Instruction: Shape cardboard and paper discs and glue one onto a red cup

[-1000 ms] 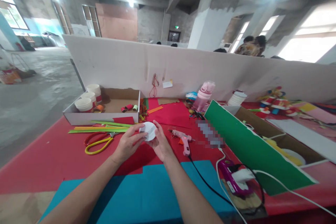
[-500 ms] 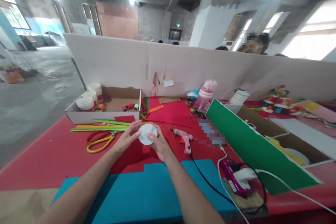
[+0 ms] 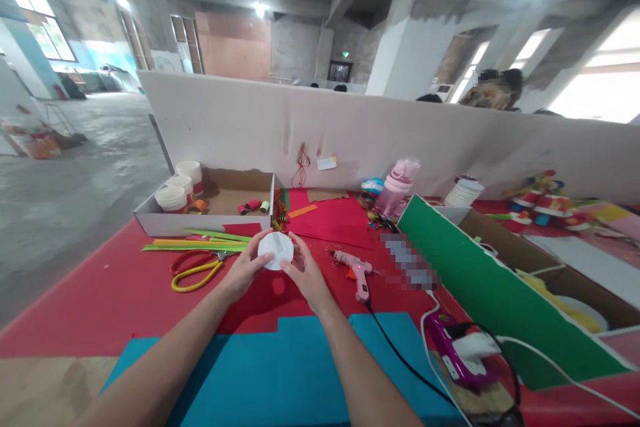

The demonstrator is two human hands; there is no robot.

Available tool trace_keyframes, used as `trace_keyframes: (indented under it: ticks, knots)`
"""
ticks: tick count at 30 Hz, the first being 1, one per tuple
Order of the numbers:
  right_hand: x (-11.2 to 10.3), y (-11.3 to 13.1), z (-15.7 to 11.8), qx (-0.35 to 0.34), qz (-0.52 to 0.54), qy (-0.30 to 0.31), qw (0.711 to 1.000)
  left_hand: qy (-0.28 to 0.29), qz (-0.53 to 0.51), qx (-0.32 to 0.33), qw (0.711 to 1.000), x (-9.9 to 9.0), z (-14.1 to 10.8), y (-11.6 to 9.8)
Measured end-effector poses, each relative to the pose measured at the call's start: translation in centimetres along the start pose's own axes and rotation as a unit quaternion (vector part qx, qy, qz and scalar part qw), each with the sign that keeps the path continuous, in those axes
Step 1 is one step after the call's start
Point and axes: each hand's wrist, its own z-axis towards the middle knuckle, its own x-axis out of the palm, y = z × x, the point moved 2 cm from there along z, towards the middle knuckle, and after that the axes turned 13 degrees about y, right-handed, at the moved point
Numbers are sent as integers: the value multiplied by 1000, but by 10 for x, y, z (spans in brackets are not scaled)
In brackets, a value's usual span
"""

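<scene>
Between my two hands is a white paper disc [image 3: 275,251], its flat round face turned up toward me. Whether it has any depth behind that face I cannot tell. My left hand [image 3: 249,263] grips its left edge, thumb on the near side. On the right edge, my right hand [image 3: 306,273] holds it with the thumb at the lower rim and the fingers curled behind. A pink hot glue gun [image 3: 354,271] lies to the right of my hands. Yellow-and-red-handled scissors [image 3: 197,273] lie to the left, below green and yellow paper strips [image 3: 200,245].
A shallow box [image 3: 205,223] at back left holds white paper cups [image 3: 171,199] and small rolls. A pink bottle [image 3: 397,187] stands behind the glue gun. On the right are a green-sided box [image 3: 480,287], a purple power strip [image 3: 460,360] and cords. Blue sheets [image 3: 250,373] lie in front.
My right thumb has moved from the disc's face to its lower rim. The disc stays between both hands. The whole view has shifted slightly.
</scene>
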Motion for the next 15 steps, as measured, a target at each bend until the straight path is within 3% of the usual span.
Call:
trace_keyframes:
  ticks: [9,15]
  knots:
    - [3,4,-4,-77,-161,-13,984,34,4,4,999,5,-3,11]
    - [3,3,-4,-92,-228,38,969,46,-22,1,999,4,-4,9]
